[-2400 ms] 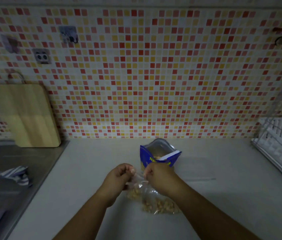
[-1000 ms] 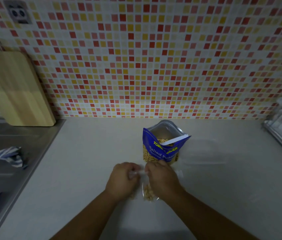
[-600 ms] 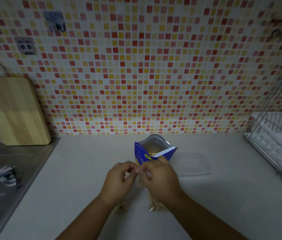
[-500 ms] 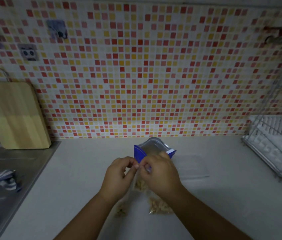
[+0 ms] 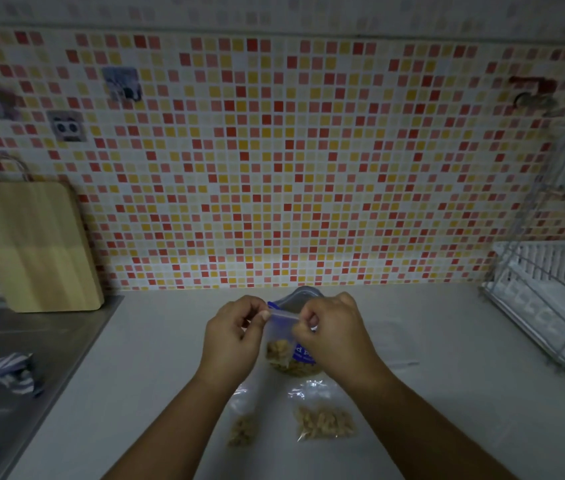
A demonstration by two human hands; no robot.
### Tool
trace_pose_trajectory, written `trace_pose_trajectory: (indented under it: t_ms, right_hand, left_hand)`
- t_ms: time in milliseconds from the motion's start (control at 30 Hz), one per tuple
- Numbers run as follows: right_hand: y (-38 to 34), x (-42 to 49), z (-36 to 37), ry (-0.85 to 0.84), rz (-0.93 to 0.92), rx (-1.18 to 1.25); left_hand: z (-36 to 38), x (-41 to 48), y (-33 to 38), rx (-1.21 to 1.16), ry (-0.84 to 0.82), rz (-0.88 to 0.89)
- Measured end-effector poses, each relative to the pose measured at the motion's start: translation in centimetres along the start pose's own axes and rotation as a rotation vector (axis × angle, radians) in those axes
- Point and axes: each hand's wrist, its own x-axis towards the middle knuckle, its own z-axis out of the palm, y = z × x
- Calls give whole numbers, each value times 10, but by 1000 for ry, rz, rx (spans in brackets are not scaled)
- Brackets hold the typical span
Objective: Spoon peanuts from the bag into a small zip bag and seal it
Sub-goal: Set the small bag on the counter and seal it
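Tilework point(image 5: 274, 168) in red, orange and yellow squares fills the upper frame, above a pale countertop point(image 5: 447, 393) that spans the lower half. A steel sink surround point(image 5: 31, 341) lies at the left, with a wooden cutting board point(image 5: 35, 247) leaning on the wall above it, and a wire dish rack point(image 5: 551, 306) stands at the right edge. At lower centre the left hand point(image 5: 232, 337) and the right hand point(image 5: 336, 337) are raised, each with thumb and forefinger clamped on one end of the top strip of a small zip bag point(image 5: 279, 337). Peanuts sag in the bag's bottom. Right behind it stands the blue peanut bag point(image 5: 301, 353), its mouth open. Two filled zip bags point(image 5: 322, 424) lie flat on the counter below the hands, and a striped cloth point(image 5: 7, 374) sits at the lower left. Sealing looks like the step in hand, though whether the strip is already closed cannot be told. Next, the pinch probably has to slide along the strip, pressing it shut from end to end with the bag kept upright.
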Motion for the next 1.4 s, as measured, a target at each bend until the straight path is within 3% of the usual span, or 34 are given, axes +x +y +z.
trace_pose_trajectory:
  t_ms: [233, 400, 533, 667, 733, 867, 967, 1400]
  right_hand:
    - [4, 1, -2, -59, 16, 55]
    - [2, -3, -2, -403, 201, 273]
    - [12, -16, 30, -539, 362, 245]
    - [26, -31, 69, -606, 450, 220]
    - [32, -35, 89, -610, 446, 142]
    - [41, -37, 114, -574, 442, 43]
    - [45, -37, 125, -410, 341, -114]
    - [64, -54, 153, -315, 234, -310]
  left_hand:
    - [-3, 1, 1, -64, -44, -51]
    - [-11, -8, -21, -247, -246, -238]
    - [0, -31, -51, -380, -347, -444]
    - [20, -56, -91, -236, -389, -584]
    - [31, -61, -102, -101, -392, -584]
    - [47, -55, -115, 254, -374, -408]
    - [54, -50, -133, 418, -379, -338]
    - [64, -54, -144, 480, -286, -303]
